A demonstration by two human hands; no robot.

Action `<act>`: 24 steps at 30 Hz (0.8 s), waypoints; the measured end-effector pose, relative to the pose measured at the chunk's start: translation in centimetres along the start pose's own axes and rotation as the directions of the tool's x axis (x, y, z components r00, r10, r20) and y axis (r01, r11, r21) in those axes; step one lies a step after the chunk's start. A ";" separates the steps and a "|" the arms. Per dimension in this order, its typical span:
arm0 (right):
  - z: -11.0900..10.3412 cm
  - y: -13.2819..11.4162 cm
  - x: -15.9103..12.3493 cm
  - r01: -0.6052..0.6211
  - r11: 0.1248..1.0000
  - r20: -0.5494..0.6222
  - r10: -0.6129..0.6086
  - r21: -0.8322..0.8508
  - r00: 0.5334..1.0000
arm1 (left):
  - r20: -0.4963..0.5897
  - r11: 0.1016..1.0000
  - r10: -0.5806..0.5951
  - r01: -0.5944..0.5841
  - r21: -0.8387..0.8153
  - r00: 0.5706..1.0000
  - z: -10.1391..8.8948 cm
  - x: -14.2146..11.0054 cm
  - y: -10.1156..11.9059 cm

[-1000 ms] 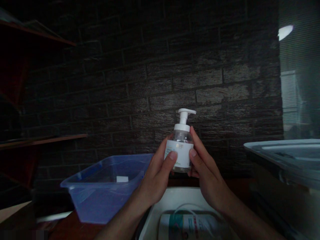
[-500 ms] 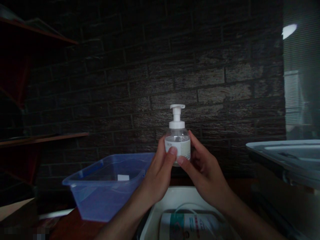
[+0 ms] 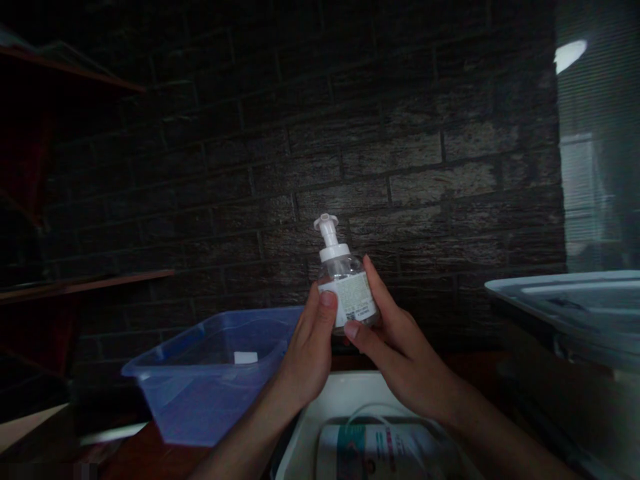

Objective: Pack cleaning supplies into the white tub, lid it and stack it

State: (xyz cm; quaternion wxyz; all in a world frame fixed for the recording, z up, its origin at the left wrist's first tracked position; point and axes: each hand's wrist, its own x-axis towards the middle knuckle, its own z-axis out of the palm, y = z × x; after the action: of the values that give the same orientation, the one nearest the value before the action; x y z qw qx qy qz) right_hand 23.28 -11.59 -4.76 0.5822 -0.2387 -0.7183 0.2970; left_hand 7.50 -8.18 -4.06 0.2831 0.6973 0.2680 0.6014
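At left, a translucent blue bin (image 3: 185,410) sits on the surface (image 3: 150,460). The left hand (image 3: 309,350) grips one side of a clear pump bottle (image 3: 351,295), held up tilted leftward before a brick wall (image 3: 420,147); the right hand (image 3: 405,353) clasps the bottle's right. Farther right stands a lidded container (image 3: 575,300).

At the centre of the frame, the pump bottle (image 3: 353,297) sits between the left grip (image 3: 310,353) and the right grip (image 3: 407,347), in front of the wall (image 3: 350,120). At bottom centre, a pack (image 3: 360,453) lies in a basin (image 3: 355,383). Left of the basin, a bin (image 3: 180,407) stands on the table (image 3: 150,457). A lidded box (image 3: 575,291) occupies the lower right. The upper shelf (image 3: 60,72) juts in at upper left, the lower shelf (image 3: 105,281) beneath it.
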 end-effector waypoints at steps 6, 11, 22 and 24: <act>-0.1 0.3 -0.1 -0.020 0.999 -0.021 0.020 -0.035 1.000 | -0.068 0.993 -0.012 0.020 0.118 0.998 -0.4 0.0 0.4; -0.1 0.6 -0.1 0.014 0.999 -0.031 -0.016 -0.034 0.999 | -0.035 0.998 -0.022 0.024 0.065 0.999 -0.3 0.1 1.0; 0.7 -0.3 -0.4 0.050 0.987 -0.066 -0.040 0.152 0.997 | 0.041 0.996 0.060 -0.057 -0.073 0.997 0.0 -0.2 1.4; 0.7 -0.4 -0.3 0.041 0.978 -0.057 -0.030 0.204 0.998 | 0.038 0.996 0.069 -0.067 -0.056 0.997 0.0 -0.3 1.5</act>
State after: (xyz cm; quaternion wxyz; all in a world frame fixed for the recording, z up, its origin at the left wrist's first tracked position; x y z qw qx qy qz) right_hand 22.68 -12.21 -4.80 0.6281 -0.1724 -0.6721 0.3522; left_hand 7.48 -9.45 -3.22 0.2866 0.7099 0.2219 0.6039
